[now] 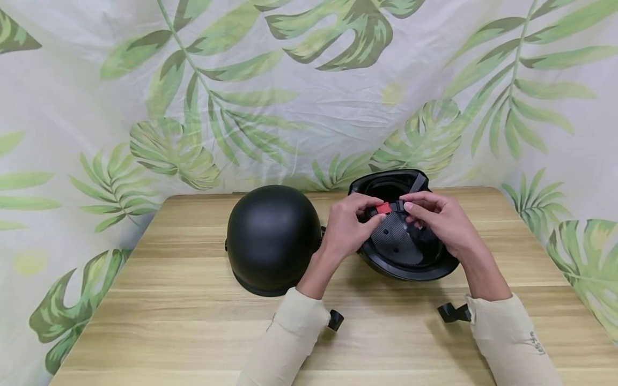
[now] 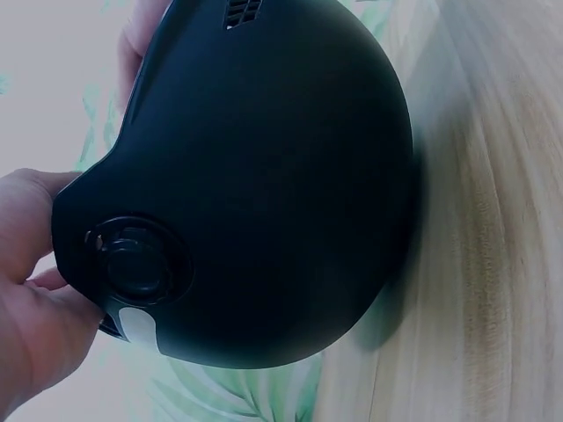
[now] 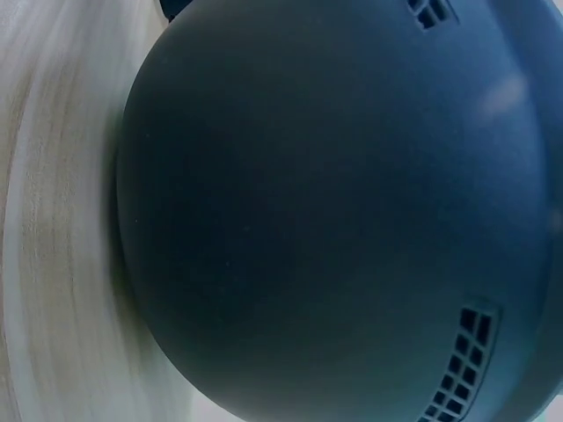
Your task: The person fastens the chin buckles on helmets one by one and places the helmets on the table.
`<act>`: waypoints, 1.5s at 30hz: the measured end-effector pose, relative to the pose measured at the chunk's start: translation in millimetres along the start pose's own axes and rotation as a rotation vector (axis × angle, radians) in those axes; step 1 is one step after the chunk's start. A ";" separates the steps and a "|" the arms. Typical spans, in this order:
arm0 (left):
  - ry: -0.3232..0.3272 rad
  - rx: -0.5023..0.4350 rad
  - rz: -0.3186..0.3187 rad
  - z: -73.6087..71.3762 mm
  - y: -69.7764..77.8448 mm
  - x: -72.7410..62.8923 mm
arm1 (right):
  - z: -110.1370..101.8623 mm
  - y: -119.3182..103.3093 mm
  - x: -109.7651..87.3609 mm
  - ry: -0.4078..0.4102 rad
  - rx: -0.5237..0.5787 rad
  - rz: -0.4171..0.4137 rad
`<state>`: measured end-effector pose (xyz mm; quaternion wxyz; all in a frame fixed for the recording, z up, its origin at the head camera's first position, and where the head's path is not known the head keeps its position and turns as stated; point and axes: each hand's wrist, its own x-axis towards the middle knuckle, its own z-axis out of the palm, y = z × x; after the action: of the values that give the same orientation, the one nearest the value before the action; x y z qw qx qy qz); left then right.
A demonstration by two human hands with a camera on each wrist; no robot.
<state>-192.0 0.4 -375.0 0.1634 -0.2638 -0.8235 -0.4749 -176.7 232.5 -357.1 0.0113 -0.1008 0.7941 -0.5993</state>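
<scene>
A black helmet (image 1: 398, 244) lies upside down at the back right of the table, its padded inside facing up. Over its opening, my left hand (image 1: 348, 224) pinches the red part (image 1: 383, 208) of a chin-strap buckle between thumb and fingers. My right hand (image 1: 444, 219) pinches the black part (image 1: 398, 206) of the buckle and its strap. The two parts meet; whether they are locked I cannot tell. In the left wrist view the helmet's shell (image 2: 264, 193) shows a round knob (image 2: 136, 264). The shell (image 3: 325, 220) fills the right wrist view, hiding my right hand.
A second black helmet (image 1: 274, 241) stands dome up, just left of my left hand. Both are on a wooden table (image 1: 193, 332). A leaf-patterned cloth (image 1: 309, 107) hangs right behind the table's back edge. Black camera mounts (image 1: 454, 312) stick out by my sleeves.
</scene>
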 end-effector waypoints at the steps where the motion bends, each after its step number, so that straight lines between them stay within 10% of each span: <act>1: -0.002 0.001 0.000 -0.3 0.2 0.1 | 0.0 0.2 0.0 0.001 -0.010 -0.005; 45: 0.011 -0.047 0.061 1.3 1.2 -1.1 | 14.3 -1.5 -0.8 0.074 -0.041 -0.063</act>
<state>-190.5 1.7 -375.4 0.1761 -0.2900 -0.8029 -0.4902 -173.8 218.7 -359.9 -0.0393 -0.1039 0.8025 -0.5862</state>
